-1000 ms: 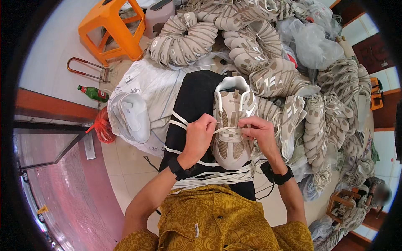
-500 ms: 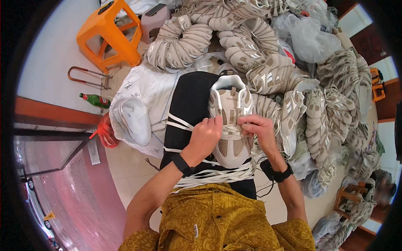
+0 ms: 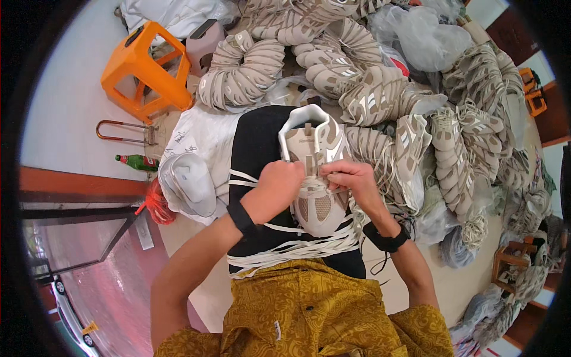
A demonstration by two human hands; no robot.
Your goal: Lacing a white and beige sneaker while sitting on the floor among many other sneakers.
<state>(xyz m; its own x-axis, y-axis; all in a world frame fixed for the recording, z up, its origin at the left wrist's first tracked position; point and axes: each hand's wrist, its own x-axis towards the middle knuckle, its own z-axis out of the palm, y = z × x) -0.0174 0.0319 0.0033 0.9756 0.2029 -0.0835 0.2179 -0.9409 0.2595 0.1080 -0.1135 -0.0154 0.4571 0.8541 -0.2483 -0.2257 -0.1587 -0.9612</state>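
Beige mesh sneaker (image 3: 312, 172) sits mid-frame on black fabric (image 3: 256, 140); left hand (image 3: 275, 189) and right hand (image 3: 351, 181) fingers pinch its flat white laces (image 3: 291, 253).

A shoe (image 3: 312, 172) is held on the lap between both hands, over loose laces (image 3: 291, 247). A stool (image 3: 143, 68) and bottle (image 3: 138, 161) are seen left; shoe uppers (image 3: 380, 89) are heaped behind and right.

Green bottle's red label (image 3: 148, 161), left; clear bags (image 3: 428, 41), top.
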